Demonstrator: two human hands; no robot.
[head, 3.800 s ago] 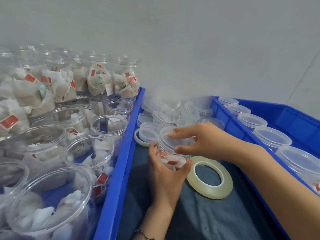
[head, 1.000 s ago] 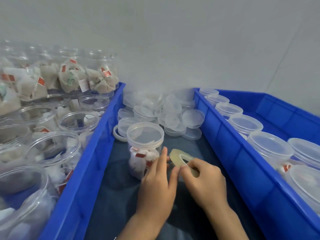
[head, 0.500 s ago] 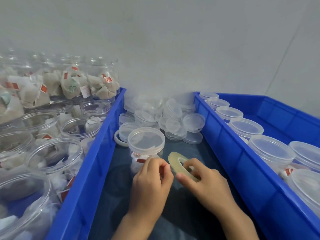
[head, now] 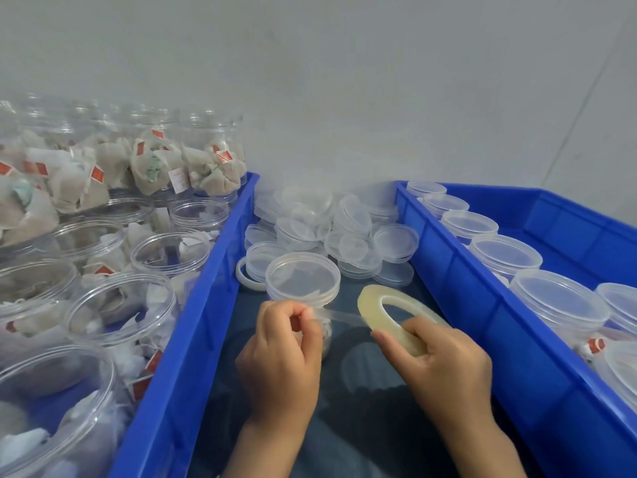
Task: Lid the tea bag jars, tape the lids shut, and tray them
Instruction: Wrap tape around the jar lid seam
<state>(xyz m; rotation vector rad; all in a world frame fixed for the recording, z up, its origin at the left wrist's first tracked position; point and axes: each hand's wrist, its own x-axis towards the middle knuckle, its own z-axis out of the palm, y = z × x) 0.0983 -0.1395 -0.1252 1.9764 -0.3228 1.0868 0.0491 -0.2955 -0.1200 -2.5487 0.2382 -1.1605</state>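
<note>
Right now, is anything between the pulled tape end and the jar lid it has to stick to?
Nothing visible. The left hand pinches the tape strip just below the jar lid, open gap between.

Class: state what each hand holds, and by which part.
Left hand pinches the free end of the tape strip. Right hand grips the tape roll by its near rim.

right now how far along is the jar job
Done: a row of lidded jars sits in the right blue tray. In hand: the centre jar is lidded; the left hand pinches a tape strip pulled from the roll gripped by the right hand. Left: many open jars in the left tray, with spare lids waiting.
</note>
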